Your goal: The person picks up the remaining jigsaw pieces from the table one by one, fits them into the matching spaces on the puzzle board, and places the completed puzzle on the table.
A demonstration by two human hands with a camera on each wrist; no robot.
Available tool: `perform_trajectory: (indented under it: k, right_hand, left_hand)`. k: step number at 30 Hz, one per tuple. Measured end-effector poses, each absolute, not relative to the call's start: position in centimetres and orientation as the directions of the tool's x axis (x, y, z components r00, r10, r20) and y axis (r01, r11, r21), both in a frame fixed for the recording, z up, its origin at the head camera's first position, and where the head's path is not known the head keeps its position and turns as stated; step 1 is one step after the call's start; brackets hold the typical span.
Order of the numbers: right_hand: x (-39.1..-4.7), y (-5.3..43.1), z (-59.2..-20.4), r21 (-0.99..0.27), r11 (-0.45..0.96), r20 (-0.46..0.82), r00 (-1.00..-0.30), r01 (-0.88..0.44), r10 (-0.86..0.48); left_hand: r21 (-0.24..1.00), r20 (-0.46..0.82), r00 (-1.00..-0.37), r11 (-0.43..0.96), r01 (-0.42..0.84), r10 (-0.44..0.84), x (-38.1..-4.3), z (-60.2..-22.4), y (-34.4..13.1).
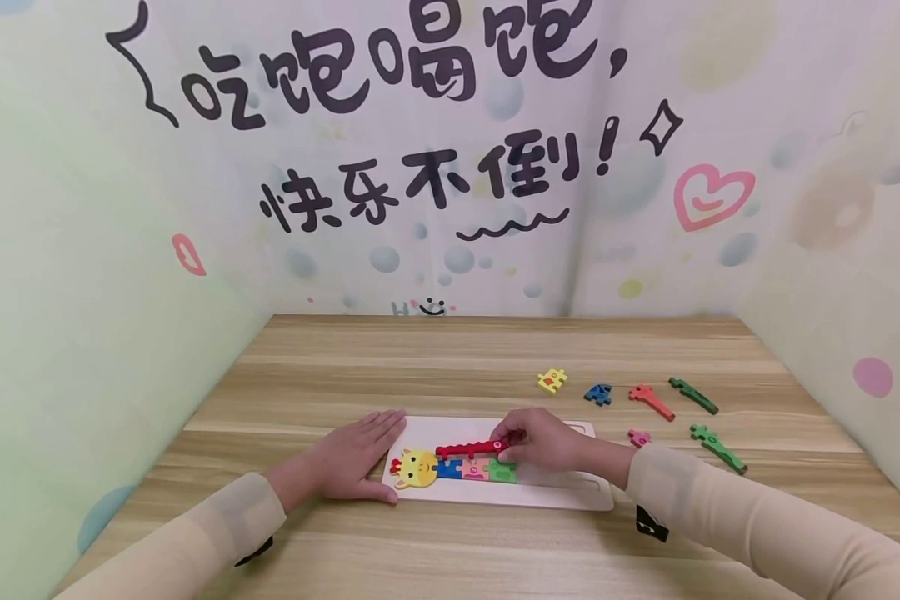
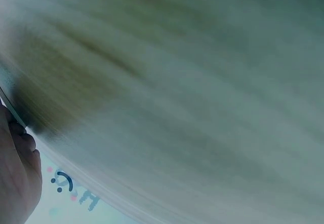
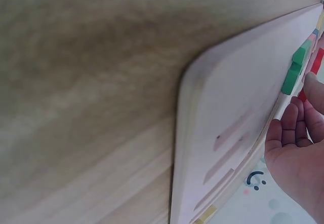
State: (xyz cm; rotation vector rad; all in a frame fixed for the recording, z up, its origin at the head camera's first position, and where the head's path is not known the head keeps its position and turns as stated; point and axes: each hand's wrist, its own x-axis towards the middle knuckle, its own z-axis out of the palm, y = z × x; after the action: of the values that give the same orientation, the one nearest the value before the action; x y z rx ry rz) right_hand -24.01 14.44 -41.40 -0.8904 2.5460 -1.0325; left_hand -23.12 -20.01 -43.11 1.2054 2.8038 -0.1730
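Observation:
A white puzzle board (image 1: 562, 493) lies on the table, with a yellow giraffe head piece (image 1: 417, 469) at its left end. Blue (image 1: 448, 469), pink (image 1: 475, 469) and green (image 1: 502, 472) puzzle pieces sit in a row beside the head. My right hand (image 1: 542, 439) pinches the right end of a long red puzzle piece (image 1: 467, 450), just above that row. In the right wrist view, thumb and fingers close on the red piece (image 3: 317, 62). My left hand (image 1: 352, 457) lies with straight fingers at the board's left edge; the left wrist view shows only part of it.
On the table's right are loose pieces: yellow (image 1: 552, 381), blue (image 1: 598, 394), orange (image 1: 652, 401), dark green (image 1: 693, 395), pink (image 1: 640, 437) and a long green one (image 1: 718, 448). Slots mark the board's right end. A printed cloth wall (image 1: 420, 267) stands behind the table.

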Motion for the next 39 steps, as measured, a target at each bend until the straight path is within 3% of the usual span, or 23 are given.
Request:
perform_trajectory:
  k: [39]
  right_hand:
    - [-24.23, 14.76, -41.63, -0.683, 0.589, -0.044, -0.78, -0.433, -0.625]
  left_hand:
    - [-0.054, -0.106, -0.674, 0.673, 0.738, 0.731, -23.07, -43.02, -20.06]
